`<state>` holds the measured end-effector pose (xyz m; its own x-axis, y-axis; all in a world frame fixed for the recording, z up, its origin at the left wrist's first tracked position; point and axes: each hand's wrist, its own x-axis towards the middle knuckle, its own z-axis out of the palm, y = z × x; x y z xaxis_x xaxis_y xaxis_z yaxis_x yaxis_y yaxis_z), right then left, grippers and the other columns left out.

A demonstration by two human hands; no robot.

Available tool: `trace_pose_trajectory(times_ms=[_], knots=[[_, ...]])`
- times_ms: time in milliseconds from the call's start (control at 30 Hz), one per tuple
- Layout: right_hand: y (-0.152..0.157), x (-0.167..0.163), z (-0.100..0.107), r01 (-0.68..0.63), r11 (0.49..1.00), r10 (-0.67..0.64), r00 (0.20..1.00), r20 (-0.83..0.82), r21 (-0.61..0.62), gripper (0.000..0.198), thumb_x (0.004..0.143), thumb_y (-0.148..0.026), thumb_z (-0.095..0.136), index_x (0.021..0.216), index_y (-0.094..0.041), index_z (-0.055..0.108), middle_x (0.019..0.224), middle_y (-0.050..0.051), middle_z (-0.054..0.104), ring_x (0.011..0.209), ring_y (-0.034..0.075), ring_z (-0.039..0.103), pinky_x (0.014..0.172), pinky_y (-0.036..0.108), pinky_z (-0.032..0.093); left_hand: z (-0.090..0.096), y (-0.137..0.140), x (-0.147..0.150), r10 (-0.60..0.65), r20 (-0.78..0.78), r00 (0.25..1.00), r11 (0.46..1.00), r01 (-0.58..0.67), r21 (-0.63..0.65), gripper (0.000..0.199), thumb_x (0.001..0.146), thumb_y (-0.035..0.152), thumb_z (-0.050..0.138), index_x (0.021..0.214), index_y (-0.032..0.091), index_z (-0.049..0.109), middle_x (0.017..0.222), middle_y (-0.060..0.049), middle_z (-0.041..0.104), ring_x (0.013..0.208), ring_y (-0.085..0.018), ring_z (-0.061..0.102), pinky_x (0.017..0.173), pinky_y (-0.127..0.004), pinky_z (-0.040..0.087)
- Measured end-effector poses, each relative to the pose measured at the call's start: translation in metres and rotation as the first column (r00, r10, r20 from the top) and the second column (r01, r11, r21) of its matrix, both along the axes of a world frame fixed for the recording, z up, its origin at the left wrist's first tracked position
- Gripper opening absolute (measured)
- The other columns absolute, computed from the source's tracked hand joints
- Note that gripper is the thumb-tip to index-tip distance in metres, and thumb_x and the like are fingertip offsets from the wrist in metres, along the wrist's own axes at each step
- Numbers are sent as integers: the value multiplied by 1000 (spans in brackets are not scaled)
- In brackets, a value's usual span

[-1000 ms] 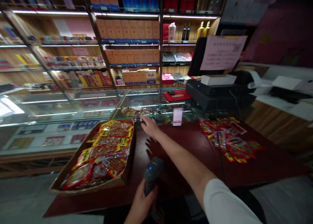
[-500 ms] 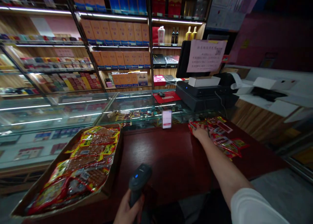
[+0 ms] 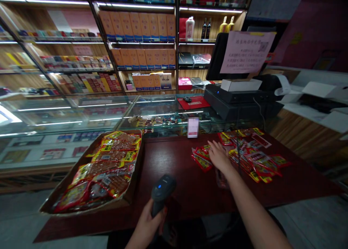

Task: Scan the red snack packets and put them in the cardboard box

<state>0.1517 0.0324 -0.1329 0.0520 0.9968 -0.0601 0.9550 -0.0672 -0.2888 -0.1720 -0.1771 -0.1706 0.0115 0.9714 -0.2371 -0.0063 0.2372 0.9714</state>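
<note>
My left hand (image 3: pixel 152 218) is wrapped round the handle of a dark barcode scanner (image 3: pixel 164 187), whose blue light shows on top. The scanner is above the near edge of the dark red table. My right hand (image 3: pixel 219 156) is closed over red and yellow snack packets (image 3: pixel 202 158) on the table, and the hand hides part of them. A pile of similar packets (image 3: pixel 255 154) lies just right of that hand. On the left stands an open cardboard box (image 3: pixel 133 182) filled with bagged brown snacks (image 3: pixel 114 156).
Behind the dark red table (image 3: pixel 168 158) runs a glass display counter (image 3: pixel 100 111). A small white card (image 3: pixel 193 127) stands at the table's far edge. A monitor with a paper notice (image 3: pixel 247 52) stands behind the pile. Boxes and bottles line the lit shelves (image 3: pixel 141 42).
My right hand has drawn several snack packets left and nearer, away from the pile. My left hand still holds the scanner. The camera view has shifted a little.
</note>
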Motion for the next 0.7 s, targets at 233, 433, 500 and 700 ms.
trace_pose_trajectory(times_ms=[233, 433, 500, 700], knots=[[60, 38, 31, -195, 969, 200, 980, 15, -154, 76, 74, -9, 70, 148, -19, 60, 151, 17, 62, 145, 34, 53, 123, 51, 34, -13, 0, 4, 61, 52, 997, 998, -62, 26, 49, 76, 61, 79, 92, 18, 61, 55, 9, 53, 36, -6, 41, 38, -19, 31], [33, 23, 24, -202, 979, 202, 978, -59, 8, 52, 85, -29, 72, 136, -20, 66, 134, 14, 68, 123, 28, 66, 107, 34, 46, 3, -2, 8, 71, 65, 995, 997, -72, 11, 39, 78, 50, 78, 93, 19, 59, 55, 10, 52, 37, -6, 41, 38, -18, 35], [11, 1, 13, -120, 988, 147, 922, -358, 97, 50, 87, -39, 71, 134, -23, 65, 129, 11, 71, 120, 28, 67, 103, 36, 49, 10, -3, 9, 36, 56, 998, 999, -37, 5, 36, 78, 46, 77, 94, 19, 59, 55, 11, 51, 38, -7, 42, 39, -18, 36], [-53, -79, -14, 49, 987, -155, 76, -985, -151, 41, 73, -47, 73, 108, -27, 71, 105, 3, 81, 89, 24, 77, 75, 35, 59, 14, -5, 11, 8, 42, 999, 1000, -8, 4, 42, 78, 38, 75, 112, 16, 62, 58, 11, 49, 41, -7, 41, 40, -18, 38]])
